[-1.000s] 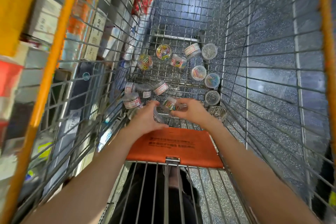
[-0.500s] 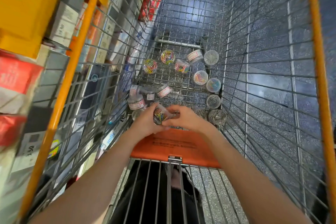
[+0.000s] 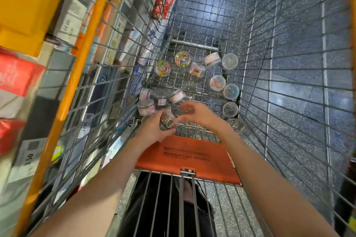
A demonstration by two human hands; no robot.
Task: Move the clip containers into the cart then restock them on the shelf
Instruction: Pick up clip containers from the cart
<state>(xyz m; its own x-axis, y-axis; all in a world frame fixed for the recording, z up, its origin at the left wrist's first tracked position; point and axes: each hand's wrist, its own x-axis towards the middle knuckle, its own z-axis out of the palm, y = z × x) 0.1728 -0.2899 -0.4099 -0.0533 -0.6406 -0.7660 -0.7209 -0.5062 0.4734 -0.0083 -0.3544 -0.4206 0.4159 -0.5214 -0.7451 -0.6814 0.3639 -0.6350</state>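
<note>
Now the left hand (image 3: 154, 129) has lifted a little tub of bright clips (image 3: 167, 121) off the cart (image 3: 269, 63) floor, fingers wrapped round it. At its 3 o'clock, the right hand (image 3: 200, 113) is just beside the tub, and whether its blurry fingers hold anything cannot be told. More clip tubs (image 3: 217, 82) lie at 12 o'clock, on the wire floor.

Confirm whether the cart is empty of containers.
No, many clip containers lie on the cart floor, and the left hand holds one.
</note>
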